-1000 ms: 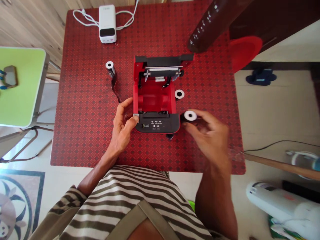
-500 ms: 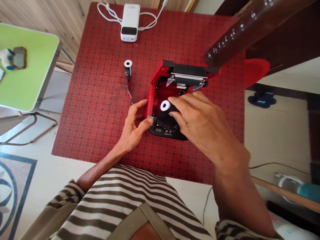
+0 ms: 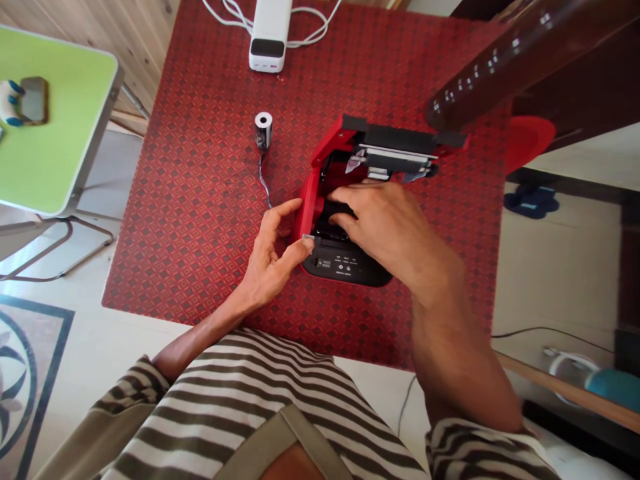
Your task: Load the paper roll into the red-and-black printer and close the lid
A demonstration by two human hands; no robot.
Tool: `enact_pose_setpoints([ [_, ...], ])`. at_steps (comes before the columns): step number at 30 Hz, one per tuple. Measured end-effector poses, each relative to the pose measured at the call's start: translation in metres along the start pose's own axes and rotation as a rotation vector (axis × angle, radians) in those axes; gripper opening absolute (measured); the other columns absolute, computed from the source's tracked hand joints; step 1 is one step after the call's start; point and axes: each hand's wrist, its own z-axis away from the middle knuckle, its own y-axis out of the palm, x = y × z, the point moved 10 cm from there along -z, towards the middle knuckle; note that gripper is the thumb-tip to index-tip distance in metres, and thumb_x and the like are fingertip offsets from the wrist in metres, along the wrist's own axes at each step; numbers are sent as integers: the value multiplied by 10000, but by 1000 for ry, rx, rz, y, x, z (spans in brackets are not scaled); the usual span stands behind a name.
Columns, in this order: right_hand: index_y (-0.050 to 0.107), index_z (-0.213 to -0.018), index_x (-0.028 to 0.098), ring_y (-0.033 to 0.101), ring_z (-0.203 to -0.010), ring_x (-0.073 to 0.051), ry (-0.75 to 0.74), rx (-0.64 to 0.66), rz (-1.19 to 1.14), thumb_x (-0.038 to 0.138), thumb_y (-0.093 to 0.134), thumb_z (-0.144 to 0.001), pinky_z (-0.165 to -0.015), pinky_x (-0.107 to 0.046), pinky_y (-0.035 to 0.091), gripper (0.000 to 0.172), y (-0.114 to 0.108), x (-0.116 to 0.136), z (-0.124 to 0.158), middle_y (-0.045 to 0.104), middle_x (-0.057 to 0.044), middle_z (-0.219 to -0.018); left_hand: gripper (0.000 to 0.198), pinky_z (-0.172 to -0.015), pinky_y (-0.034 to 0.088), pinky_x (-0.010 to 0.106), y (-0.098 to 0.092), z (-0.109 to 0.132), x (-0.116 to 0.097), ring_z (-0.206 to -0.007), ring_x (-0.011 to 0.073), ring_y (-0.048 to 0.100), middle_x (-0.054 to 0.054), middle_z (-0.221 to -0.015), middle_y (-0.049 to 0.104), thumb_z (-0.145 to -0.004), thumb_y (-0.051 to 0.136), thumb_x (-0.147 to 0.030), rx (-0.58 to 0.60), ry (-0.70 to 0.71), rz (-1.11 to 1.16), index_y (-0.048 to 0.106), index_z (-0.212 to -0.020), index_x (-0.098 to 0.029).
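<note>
A small red printer [image 3: 313, 193] with a black front panel sits open on the red patterned table [image 3: 200, 200]; its black lid [image 3: 400, 137] stands raised at the back. My left hand [image 3: 273, 257] steadies the printer's left front corner, thumb on the grey latch. My right hand [image 3: 387, 223] reaches down into the open bay, fingers closed over a dark roll [image 3: 336, 217] that is mostly hidden under them. A second roll [image 3: 263, 128] with a loose dark strip trailing toward me stands on the table to the printer's left.
A white power bank [image 3: 270, 33] with white cables lies at the table's far edge. A dark brown pole [image 3: 500, 60] crosses the upper right above a red stool [image 3: 530, 140]. A green side table [image 3: 50, 127] stands to the left.
My right hand carried the roll from the table right of the printer over the bay and lowered it inside; its white core no longer shows. The view shifted left.
</note>
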Motion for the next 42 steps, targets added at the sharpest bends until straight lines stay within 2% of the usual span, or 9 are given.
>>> enact_pose_setpoints([
  [3,908,-1079,300,865,-948,-336,-31,-47,-49,111,761,-1017,-897,-500,708,247,0,2,3,947,-88,-1039,687,-1418,614,652,-1,0,-2,-1581,413,765,135,-1755,790,-1132,921,-701,-5,-5,-2,747,-1699,-354],
  [9,951,-1378,310,935,-1193,-339,-31,-91,-300,103,615,-1170,-1125,-539,750,446,-37,12,30,991,-78,-1313,701,-1394,643,638,-2,1,-3,-1516,396,807,136,-1744,809,-1132,922,-713,-13,-1,-13,752,-1704,-344],
  [12,954,-1459,338,946,-1276,-358,-41,-131,-387,227,715,-1222,-1205,-577,751,354,-55,12,51,994,-64,-1409,713,-1383,651,635,-3,1,-2,-1530,398,808,138,-1763,807,-1138,912,-733,-16,5,-21,748,-1711,-342],
  [25,922,-1102,339,899,-1026,-304,-134,-157,-527,251,742,-1230,-1035,-512,732,238,-55,7,52,970,-23,-1107,596,-1439,637,636,-12,13,-43,-1648,408,765,99,-1769,785,-1217,870,-701,-93,217,-231,740,-1726,-419],
  [31,930,-1113,381,904,-1071,-338,-62,-279,-499,291,747,-1254,-1067,-595,725,247,-69,9,63,971,-30,-1158,660,-1466,585,740,-22,-35,-85,-1787,510,646,87,-1762,787,-1134,883,-870,-145,339,-252,795,-1641,-457],
  [34,922,-1124,384,908,-1051,-327,-56,-301,-454,275,731,-1273,-1070,-600,731,266,-71,19,74,969,-23,-1152,666,-1603,456,680,-10,-68,-106,-1863,460,603,100,-1790,781,-1152,838,-922,-90,449,-236,849,-1530,-374],
  [38,911,-1201,379,901,-1018,-298,-98,-401,-404,156,750,-1244,-990,-537,743,279,-74,32,94,967,-10,-1136,660,-1398,659,631,5,-89,-110,-1483,370,843,48,-1525,906,-1237,669,-952,2,431,-232,871,-1478,-372],
  [40,907,-1298,395,906,-1049,-305,-109,-469,-363,105,777,-1213,-988,-538,751,329,-76,35,105,976,-14,-1199,712,-1229,708,650,4,-88,-107,-1227,369,853,39,-1301,916,-1201,630,-1030,-11,381,-264,891,-1375,-391],
  [42,894,-1382,415,917,-1118,-324,-113,-492,-311,73,792,-1189,-1018,-560,763,406,-74,39,114,982,-24,-1314,739,-1193,698,677,1,-81,-103,-1177,379,833,49,-1228,912,-1168,641,-1066,-22,351,-268,884,-1218,-370],
])
